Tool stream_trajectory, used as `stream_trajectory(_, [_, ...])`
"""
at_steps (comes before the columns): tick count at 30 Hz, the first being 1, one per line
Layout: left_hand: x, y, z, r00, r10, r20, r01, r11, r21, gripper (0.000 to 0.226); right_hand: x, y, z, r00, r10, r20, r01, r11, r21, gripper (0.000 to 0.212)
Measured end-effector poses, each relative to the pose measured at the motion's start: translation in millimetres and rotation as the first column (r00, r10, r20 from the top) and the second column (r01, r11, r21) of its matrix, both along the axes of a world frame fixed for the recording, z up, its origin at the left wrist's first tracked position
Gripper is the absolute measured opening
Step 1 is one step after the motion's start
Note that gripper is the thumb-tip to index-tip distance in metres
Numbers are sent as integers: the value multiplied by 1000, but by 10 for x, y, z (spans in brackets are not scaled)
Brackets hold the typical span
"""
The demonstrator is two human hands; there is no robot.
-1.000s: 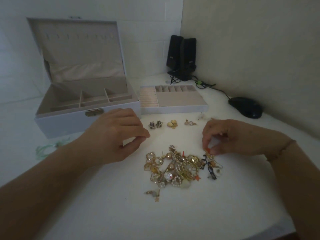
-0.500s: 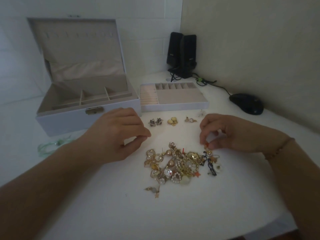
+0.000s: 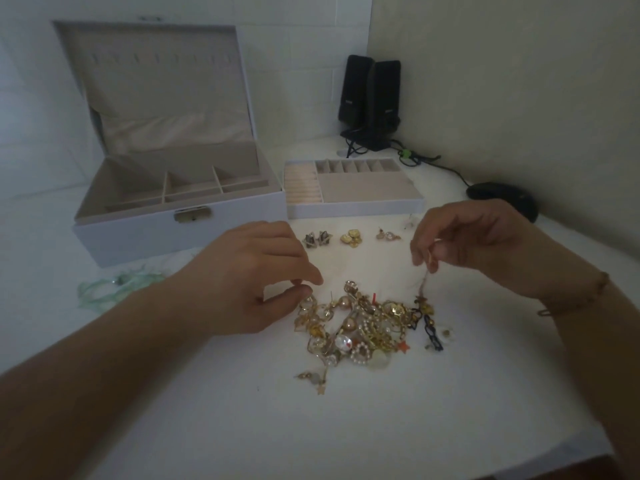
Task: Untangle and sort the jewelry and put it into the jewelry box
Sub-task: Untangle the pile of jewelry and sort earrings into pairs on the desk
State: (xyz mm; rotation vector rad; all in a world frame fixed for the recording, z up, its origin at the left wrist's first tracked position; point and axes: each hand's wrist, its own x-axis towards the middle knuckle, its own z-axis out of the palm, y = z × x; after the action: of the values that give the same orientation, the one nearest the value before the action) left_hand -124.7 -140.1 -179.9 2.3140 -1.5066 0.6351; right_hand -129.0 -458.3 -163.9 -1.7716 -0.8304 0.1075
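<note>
**A Light, Snag-Prone Heap, One Strand Being Drawn Out**

While the white desk (image 3: 381, 427) carried everything, the largest thing on it was the open jewelry box (image 3: 180, 209), its lid upright and its divided compartments empty as far as could be seen. Just beside it sat the removable tray (image 3: 353, 206), also bare. In front of the tray lay three small sorted pairs: star studs (image 3: 317, 239), gold earrings (image 3: 350, 236) and pale drop earrings (image 3: 388, 235).

Near the middle of the desk sat the tangled jewelry pile (image 3: 363, 327): pearls, gold links, a black chain. It looked light, loose and hard, likely to hook on itself and slide on the smooth surface. Posts and thin wires seemed bendable, so a slow pull was probably safer than a tug.

The left hand (image 3: 249, 282) hovered at the pile's left edge, thumb and forefinger nearly closed; whether they held a piece could not be told. The right hand (image 3: 474, 237) pinched a thin dangling earring (image 3: 423, 289) by its top, its lower end at the pile.
</note>
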Motion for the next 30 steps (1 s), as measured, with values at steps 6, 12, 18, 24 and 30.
stream_trajectory(6, [-37, -50, -13, 999, -1, -32, 2, 1000, 24, 20, 31, 102, -18, 976, 158, -150, -98, 933, 346, 15])
stream_trajectory(12, [-153, -190, -13, 974, -95, -207, 123, 984, 129, 34, 39, 202, -64, 897, 267, -353, -92, 893, 440, 13])
stream_trajectory(18, [-139, -181, -33, 975, -70, -211, 108, 978, 178, 36, 11, 239, -100, 992, -63, -105, 68, 997, 44, 14])
stream_trajectory(24, [-100, -149, -31, 981, -60, -183, 88, 985, 150, 33, -101, 320, -57, 988, 107, 115, -58, 929, -367, 23])
stream_trajectory(30, [-233, -239, 22, 965, -162, -205, 201, 962, 186, 45, -129, 339, -34, 976, 67, 206, 57, 838, -543, 29])
